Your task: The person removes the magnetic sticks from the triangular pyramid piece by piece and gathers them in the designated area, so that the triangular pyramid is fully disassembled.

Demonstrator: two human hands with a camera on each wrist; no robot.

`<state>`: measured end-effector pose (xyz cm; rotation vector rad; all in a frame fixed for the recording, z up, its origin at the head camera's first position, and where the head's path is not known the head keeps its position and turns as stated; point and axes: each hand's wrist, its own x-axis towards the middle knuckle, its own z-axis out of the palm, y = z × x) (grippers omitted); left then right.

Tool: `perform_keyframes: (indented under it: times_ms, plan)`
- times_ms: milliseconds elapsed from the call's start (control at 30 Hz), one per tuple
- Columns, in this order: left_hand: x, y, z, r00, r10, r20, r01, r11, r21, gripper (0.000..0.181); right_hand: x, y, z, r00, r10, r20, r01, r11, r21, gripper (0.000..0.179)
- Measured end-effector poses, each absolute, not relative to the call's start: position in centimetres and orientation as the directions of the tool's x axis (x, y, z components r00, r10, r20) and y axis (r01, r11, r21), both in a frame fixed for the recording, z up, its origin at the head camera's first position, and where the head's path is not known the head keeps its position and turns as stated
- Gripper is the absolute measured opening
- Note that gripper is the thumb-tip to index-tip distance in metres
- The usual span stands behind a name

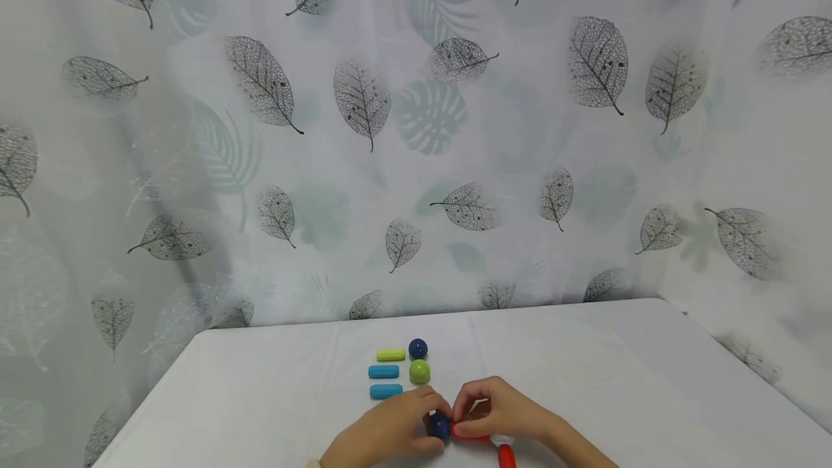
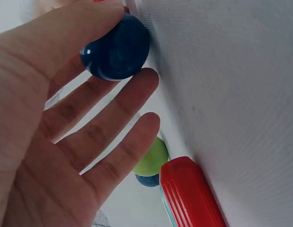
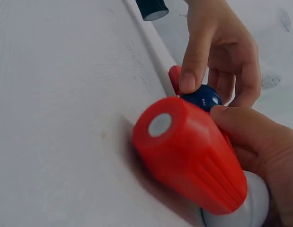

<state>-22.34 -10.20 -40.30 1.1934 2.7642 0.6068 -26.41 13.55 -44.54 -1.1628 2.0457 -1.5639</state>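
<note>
My left hand (image 1: 393, 425) holds a dark blue ball (image 2: 119, 49) between thumb and fingers, low at the table's front. Beside it, my right hand (image 1: 503, 410) pinches a red rod (image 1: 471, 437) whose end meets the ball or nearly so; fingers hide the joint. At that rod's other end sits a white ball (image 3: 241, 201). A second red rod (image 3: 189, 156), with a pale round tip, runs from the white ball toward the front. Another red rod (image 2: 189, 194) lies by my left hand, which hides it in the head view.
Beyond my left hand lie two blue rods (image 1: 383, 372), a yellow-green rod (image 1: 391, 355), a green ball (image 1: 419, 371) and another dark blue ball (image 1: 418, 349). A dark cylindrical piece (image 3: 152, 8) shows at the right wrist view's top. A leaf-print curtain (image 1: 416, 165) hangs behind the white table (image 1: 585, 360).
</note>
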Motion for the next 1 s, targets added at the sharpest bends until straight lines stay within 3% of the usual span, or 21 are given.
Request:
perform_keyframes:
  times_ms: [167,567,733,1000]
  plan:
    - [-22.4,-10.08,-40.46,-0.703,0.706,0.089,0.678,0.627,0.383,0.029,-26.33,13.52,-44.54,-0.607,-0.754,0.25,-0.505,0.124,-0.854,0.017]
    - [-22.95,-10.42,-40.5,-0.632,0.757,0.168,0.758,0.558,0.336,0.029,-26.55,13.3,-44.35,-0.632,-0.752,0.19,-0.453,0.159,-0.877,0.018]
    - [-22.95,-10.58,-40.26,-0.67,0.736,0.101,0.705,0.588,0.396,0.029,-26.87,13.62,-44.52,-0.643,-0.747,0.17,-0.358,0.097,-0.929,0.02]
    - [-22.88,-10.62,-40.13,-0.733,0.676,0.082,0.652,0.662,0.369,0.03,-26.76,13.95,-44.49,-0.661,-0.735,0.153,-0.291,0.063,-0.955,0.022]
